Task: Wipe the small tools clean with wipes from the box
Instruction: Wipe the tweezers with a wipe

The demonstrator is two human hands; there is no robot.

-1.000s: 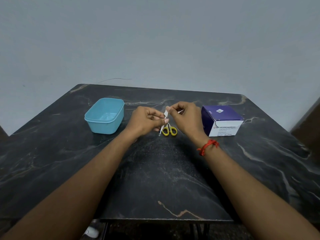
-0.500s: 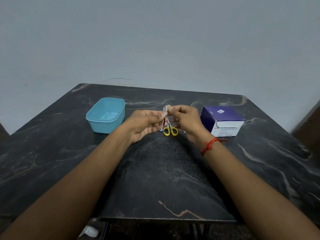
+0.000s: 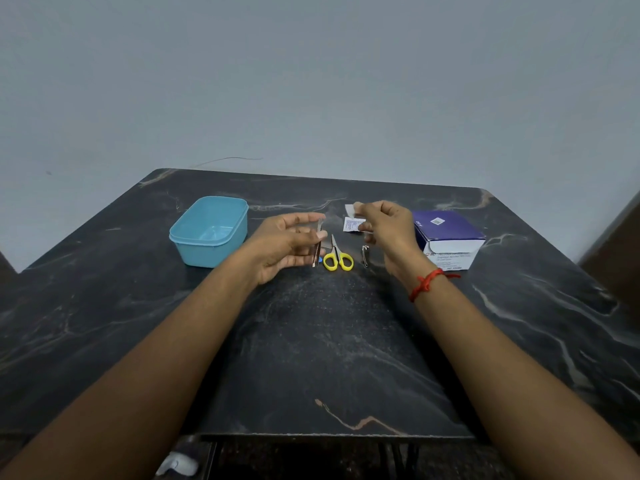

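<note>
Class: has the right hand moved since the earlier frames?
Yes. The right hand has shifted right, from above the yellow scissors towards the purple box.

Both bare forearms reach forward over the desk (image 3: 311,341), with the hands raised and apart. The left hand (image 3: 287,247) has its palm turned inward and its fingers loosely extended toward the right, thumb above them; whether they pinch anything is unclear. The right hand (image 3: 384,226) sits slightly higher, its thumb and fingers curled, pinching a small white packet (image 3: 353,225).

Bare forearms, red thread wristband (image 3: 425,284)
</note>
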